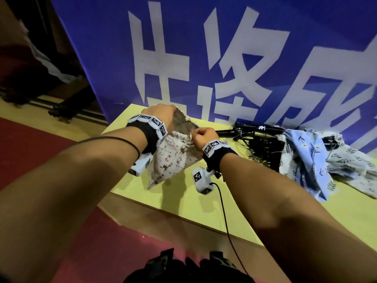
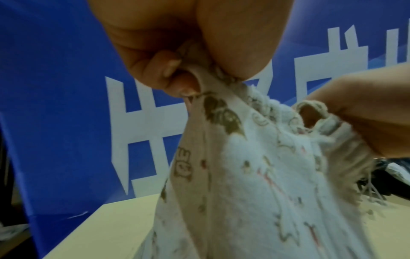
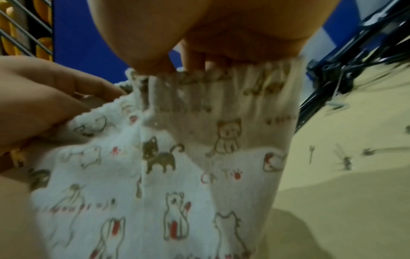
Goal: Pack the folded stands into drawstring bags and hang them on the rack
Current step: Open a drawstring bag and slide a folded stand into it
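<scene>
A cream drawstring bag with a cat print (image 1: 173, 156) hangs above the yellow table (image 1: 183, 201), its mouth spread wide between my two hands. My left hand (image 1: 161, 115) grips the far left rim of the bag (image 2: 233, 140). My right hand (image 1: 201, 135) pinches the near right rim of the bag (image 3: 199, 157). A black folded stand (image 1: 257, 135) lies on the table to the right of the bag, partly under other cloth. The inside of the bag shows nothing in it.
Blue and pale leaf-print bags (image 1: 318, 160) lie heaped at the right of the table. A blue banner with white characters (image 1: 204, 58) stands right behind the table. Red floor (image 1: 40, 150) lies to the left. A wire rack (image 3: 24, 28) shows in the right wrist view.
</scene>
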### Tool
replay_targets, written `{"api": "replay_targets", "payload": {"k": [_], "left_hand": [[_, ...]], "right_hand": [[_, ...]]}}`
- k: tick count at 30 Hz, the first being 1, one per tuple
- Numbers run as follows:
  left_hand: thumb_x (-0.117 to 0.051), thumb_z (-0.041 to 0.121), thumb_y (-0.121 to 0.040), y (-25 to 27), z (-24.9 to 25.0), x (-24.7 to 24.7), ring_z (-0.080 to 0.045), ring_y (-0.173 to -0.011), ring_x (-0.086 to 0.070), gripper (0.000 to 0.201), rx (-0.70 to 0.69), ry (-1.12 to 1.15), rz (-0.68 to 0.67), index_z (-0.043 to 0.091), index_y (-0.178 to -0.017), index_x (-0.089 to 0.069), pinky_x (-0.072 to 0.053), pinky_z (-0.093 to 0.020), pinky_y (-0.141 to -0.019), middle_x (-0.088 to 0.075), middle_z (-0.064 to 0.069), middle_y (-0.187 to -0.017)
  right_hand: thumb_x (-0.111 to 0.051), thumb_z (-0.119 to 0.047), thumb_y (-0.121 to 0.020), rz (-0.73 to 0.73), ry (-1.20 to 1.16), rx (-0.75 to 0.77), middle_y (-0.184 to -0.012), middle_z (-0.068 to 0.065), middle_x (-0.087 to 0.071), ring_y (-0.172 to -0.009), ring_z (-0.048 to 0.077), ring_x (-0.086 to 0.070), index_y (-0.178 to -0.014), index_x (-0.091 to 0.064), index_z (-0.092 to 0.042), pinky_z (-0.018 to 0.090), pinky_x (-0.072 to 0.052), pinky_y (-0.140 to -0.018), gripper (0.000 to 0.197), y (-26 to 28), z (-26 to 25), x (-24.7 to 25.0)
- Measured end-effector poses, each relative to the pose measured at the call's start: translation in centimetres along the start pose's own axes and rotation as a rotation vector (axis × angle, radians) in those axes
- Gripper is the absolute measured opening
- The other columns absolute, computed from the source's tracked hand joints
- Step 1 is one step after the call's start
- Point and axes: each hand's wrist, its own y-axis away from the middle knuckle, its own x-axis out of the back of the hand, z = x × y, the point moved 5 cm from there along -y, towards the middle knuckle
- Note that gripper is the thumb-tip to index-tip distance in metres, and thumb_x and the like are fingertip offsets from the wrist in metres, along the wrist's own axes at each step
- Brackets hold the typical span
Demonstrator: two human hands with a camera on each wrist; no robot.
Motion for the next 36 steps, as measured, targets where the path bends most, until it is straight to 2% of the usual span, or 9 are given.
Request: {"api": "replay_targets", "payload": {"k": [2, 10, 16, 20, 21, 25, 28, 31, 36], "left_hand": [[-0.053, 0.016, -0.084, -1.0, 1.7, -0.7, -0.036, -0.096, -0.063, 0.046, -0.025, 0.003, -0.027, 0.028, -0.128, -0.05, -0.048, -0.036, -0.07, -0.063, -0.01, -0.117], [-0.055, 0.024, -0.081, -7.5, 10.5, -2.6, -0.033, -0.085, -0.065, 0.036, -0.154, -0.104, -0.116, 0.027, -0.115, -0.065, -0.056, -0.039, -0.076, -0.067, -0.006, -0.11], [-0.06, 0.014, -0.078, -11.5, 13.6, -4.2, -0.031, -0.07, -0.064, 0.03, -0.163, -0.204, -0.21, 0.015, -0.108, -0.066, -0.053, -0.034, -0.061, -0.068, -0.013, -0.091], [-0.065, 0.008, -0.073, -12.9, 13.3, -5.4, -0.025, -0.057, -0.061, 0.005, -0.111, -0.22, -0.319, 0.005, -0.074, -0.061, -0.055, -0.033, -0.058, -0.067, -0.017, -0.074], [-0.066, 0.006, -0.071, -13.3, 12.8, -5.6, -0.024, -0.055, -0.061, 0.011, -0.092, -0.216, -0.34, 0.005, -0.066, -0.057, -0.055, -0.034, -0.059, -0.067, -0.018, -0.072], [-0.074, 0.009, -0.067, -14.1, 8.9, -5.5, -0.024, -0.056, -0.061, 0.016, 0.001, -0.23, -0.381, 0.006, -0.071, -0.059, -0.055, -0.033, -0.055, -0.061, -0.011, -0.065], [-0.075, 0.009, -0.063, -15.1, 5.3, -5.6, -0.026, -0.058, -0.064, 0.016, 0.071, -0.227, -0.402, 0.006, -0.072, -0.062, -0.059, -0.042, -0.063, -0.063, -0.013, -0.065], [-0.073, 0.008, -0.063, -16.5, 2.2, -7.4, -0.03, -0.063, -0.066, 0.017, 0.098, -0.211, -0.446, 0.005, -0.069, -0.057, -0.058, -0.046, -0.067, -0.064, -0.017, -0.069], [-0.067, 0.007, -0.062, -18.8, -0.8, -11.4, -0.025, -0.052, -0.056, 0.024, 0.046, -0.155, -0.523, 0.012, -0.058, -0.044, -0.05, -0.034, -0.055, -0.053, -0.009, -0.057]], "right_hand": [[-0.061, -0.029, -0.086, 0.049, -0.045, -0.025, -0.075, 0.0, -0.071, -0.073, 0.025, -0.066, -0.077, -0.07, -0.021, 0.035, -0.057, -0.073, 0.014, -0.5, 0.9, 2.0], [-0.057, -0.029, -0.089, 0.062, 0.447, -0.105, -0.1, 0.006, -0.066, -0.087, 0.029, -0.061, -0.104, -0.061, -0.019, 0.032, -0.048, -0.076, 0.018, -3.7, 6.5, 13.1], [-0.055, -0.029, -0.091, -0.032, 0.484, -0.165, -0.095, 0.008, -0.067, -0.086, 0.03, -0.064, -0.106, -0.066, -0.018, 0.037, -0.055, -0.081, 0.021, -6.4, 8.9, 16.6], [-0.053, -0.026, -0.089, -0.112, 0.528, -0.11, -0.095, 0.011, -0.068, -0.083, 0.031, -0.064, -0.101, -0.066, -0.014, 0.037, -0.056, -0.08, 0.022, -8.7, 8.3, 15.4], [-0.053, -0.025, -0.088, -0.14, 0.548, -0.106, -0.096, 0.012, -0.068, -0.082, 0.03, -0.064, -0.101, -0.066, -0.013, 0.035, -0.055, -0.078, 0.022, -9.2, 8.1, 14.8], [-0.052, -0.025, -0.09, -0.264, 0.617, -0.115, -0.114, 0.013, -0.064, -0.094, 0.031, -0.061, -0.119, -0.06, -0.015, 0.033, -0.05, -0.081, 0.032, -11.0, 8.5, 11.5], [-0.053, -0.021, -0.089, -0.331, 0.667, -0.114, -0.126, 0.013, -0.058, -0.108, 0.035, -0.059, -0.129, -0.054, -0.017, 0.035, -0.049, -0.088, 0.04, -12.7, 8.6, 8.5], [-0.06, -0.014, -0.085, -0.399, 0.695, -0.105, -0.123, 0.014, -0.061, -0.108, 0.036, -0.06, -0.128, -0.055, -0.016, 0.039, -0.051, -0.092, 0.043, -14.2, 7.7, 4.8], [-0.063, -0.008, -0.076, -0.42, 0.77, -0.11, -0.118, 0.013, -0.063, -0.104, 0.037, -0.061, -0.12, -0.058, -0.015, 0.043, -0.054, -0.091, 0.045, -18.0, 7.6, -0.1]]}}
